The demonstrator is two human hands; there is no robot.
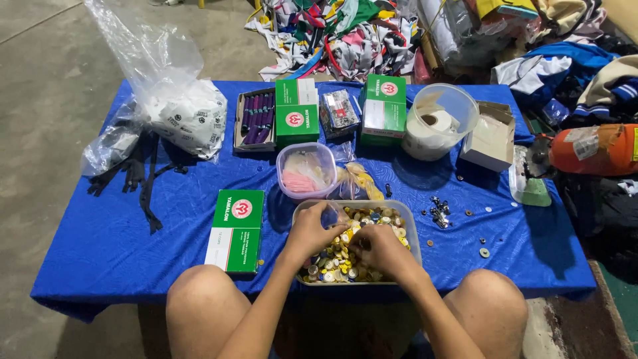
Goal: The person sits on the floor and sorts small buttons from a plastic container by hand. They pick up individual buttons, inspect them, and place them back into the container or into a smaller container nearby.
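Note:
A clear rectangular tub (413, 229) full of mixed yellow, white and dark buttons (382, 218) sits at the near edge of a blue-covered table (166, 206). Both hands are inside it. My left hand (312, 233) rests on the left part of the button pile, fingers curled down into it. My right hand (384, 251) is on the right part, fingers bent into the buttons. Whether either hand pinches a button is hidden. My bare knees show below the table edge.
Green-and-white boxes (236, 229) (296, 112) (384, 110), a small tub of pink pieces (306, 171), a round clear tub (440, 121), an open cardboard box (490, 136), a plastic bag (179, 110), black zippers (143, 179) and loose buttons (438, 211) lie on the cloth. Fabric piles lie behind.

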